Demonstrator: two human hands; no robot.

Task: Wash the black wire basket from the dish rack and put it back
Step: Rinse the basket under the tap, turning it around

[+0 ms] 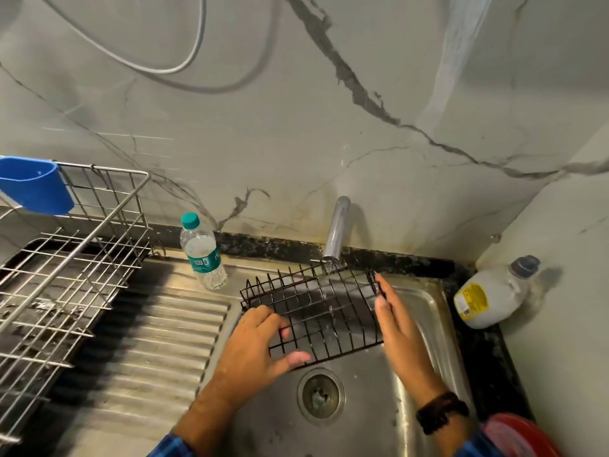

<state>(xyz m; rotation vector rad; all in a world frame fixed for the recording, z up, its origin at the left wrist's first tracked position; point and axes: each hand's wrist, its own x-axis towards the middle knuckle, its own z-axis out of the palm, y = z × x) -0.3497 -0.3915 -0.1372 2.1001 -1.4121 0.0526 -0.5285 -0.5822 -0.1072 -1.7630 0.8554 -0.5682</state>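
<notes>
A steel dish rack [66, 258] is standing at the left edge of the counter, with a blue plastic cup [36, 184] hanging on its far rail. A clear water bottle [202, 255] with a green cap is standing on the far edge of the ribbed drainboard, just beside the far left corner of the sink [425, 311].

I am holding the black wire basket [316, 311] over the far half of the basin, tilted, with its far edge under the faucet [336, 229]. A thin stream of water is running down onto its wires. My left hand [260, 351] is gripping the basket's left near corner, fingers curled over the wires and thumb hooking under the near edge. My right hand [398, 328] is lying flat against the basket's right edge, fingers straight and held together, clasping nothing. A dark band [440, 412] is sitting on that wrist. The drain [320, 395] is showing below the basket, between my forearms.

A white jug [487, 295] is leaning in the far right corner of the counter, and a red object [524, 433] is showing at the near right edge.
</notes>
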